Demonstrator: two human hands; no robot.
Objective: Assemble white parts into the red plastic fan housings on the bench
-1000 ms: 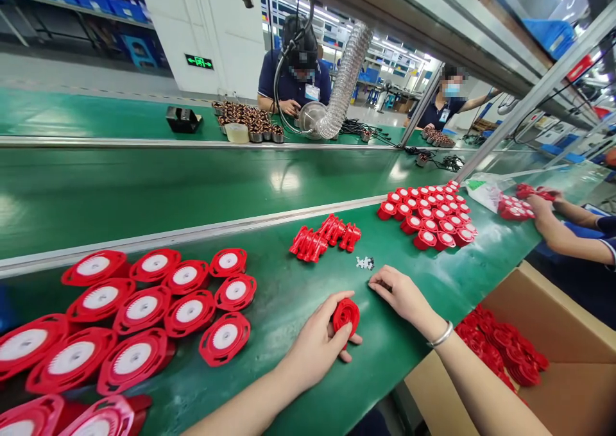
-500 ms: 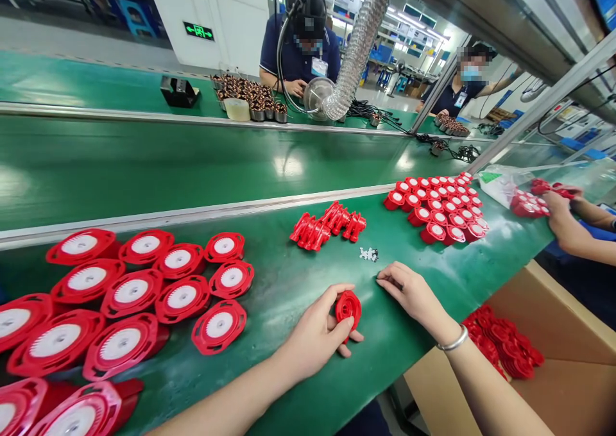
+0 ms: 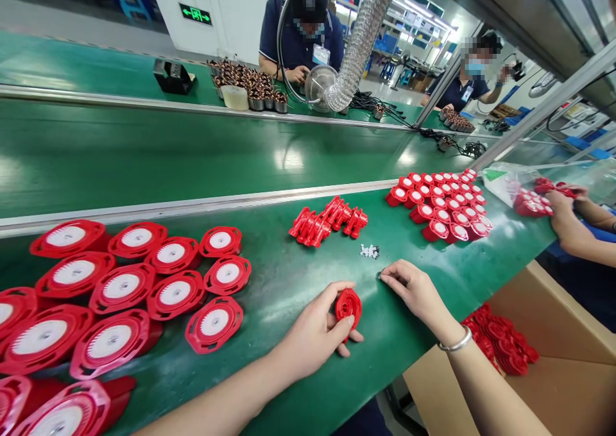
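My left hand grips a round red plastic part with its ringed hollow side showing. To its right, my right hand has thumb and fingertips pinched together over the green table; whatever lies between them is too small to make out. Just beyond the fingertips sits a small pile of tiny whitish pieces. A cluster of red spool-like parts lies farther back. At the left stand several red housings with white discs.
More red housings with white discs stand at the back right. A cardboard box holding red parts is at the lower right. Another person's hands hold red parts at the far right. Beyond a metal rail, a person works near copper-wound parts.
The view has shifted slightly. My right hand has moved a little, its fingers still pinched. My left hand keeps its hold on the red part. A person at the back right has raised a hand holding something dark.
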